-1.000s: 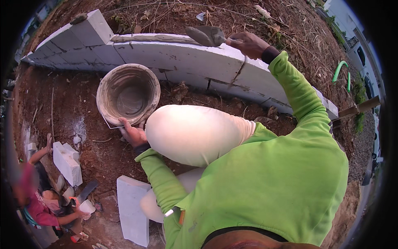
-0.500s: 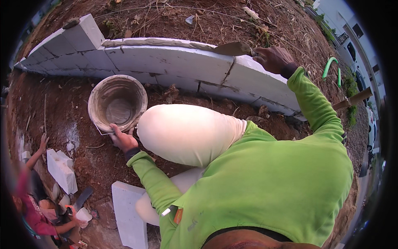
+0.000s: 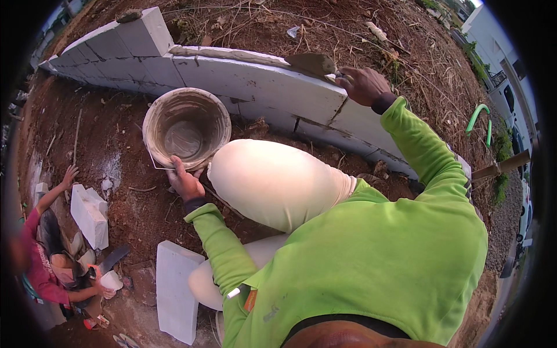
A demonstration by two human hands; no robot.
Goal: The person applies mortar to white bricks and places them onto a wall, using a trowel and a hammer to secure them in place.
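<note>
My left hand grips the near rim of a mortar-smeared bucket, its fingers over the edge beside the wire handle. Grey wet mortar covers the bucket's bottom. Out to the right, my right hand is closed round the handle of a trowel. The trowel's blade lies along the top of a low wall of white blocks, at the end of a strip of grey mortar. Most of the trowel handle is hidden in my fist.
One block stands higher on the wall's left part. A loose white block lies by my knee, another notched block farther left. At lower left a co-worker sits holding a white piece. A string runs above the wall; a bamboo pole stands right.
The trowel and my right hand have shifted slightly left along the wall top. My left hand keeps its hold on the bucket. The whole view has swung a little.
</note>
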